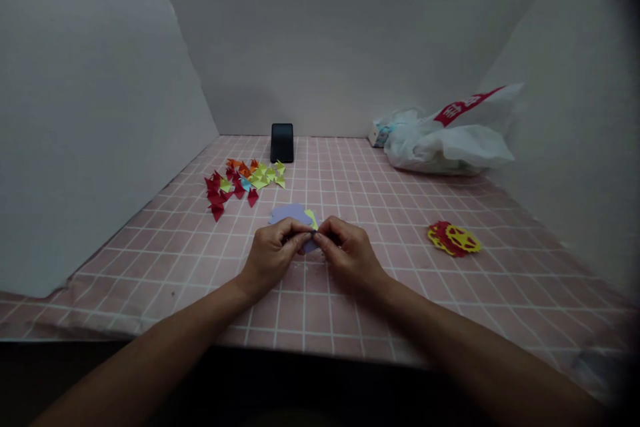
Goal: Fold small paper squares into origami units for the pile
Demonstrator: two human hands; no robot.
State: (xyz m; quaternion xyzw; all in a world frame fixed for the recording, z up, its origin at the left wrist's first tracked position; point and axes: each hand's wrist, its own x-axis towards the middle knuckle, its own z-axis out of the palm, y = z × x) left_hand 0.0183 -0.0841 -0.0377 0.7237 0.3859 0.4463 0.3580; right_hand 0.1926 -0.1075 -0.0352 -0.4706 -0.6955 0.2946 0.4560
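Left: loose cluster of folded paper pieces (239, 191), red, orange, yellow-green, one blue, straight on the pink checked cloth (190, 267), no tray. Left hand (271, 250): thumb and index pinched narrow on a small dark piece (314, 233), at the cloth's near middle; too small to identify. Black phone-like slab (282, 143) upright beyond, near the back wall. Purple paper (290, 213) just past the fingertips, yellow paper (311, 217) beside it; contact with the fingers unclear. Right hand (353, 250): same narrow pinch, other side of the dark piece, tips nearly meeting. Farther right, small patterned box (376, 134), contents hidden, beside a white plastic bag (445, 147), red printed band, bulging, contents can't tell. Nearer: red and yellow cutouts (454, 239), overlapping pile.
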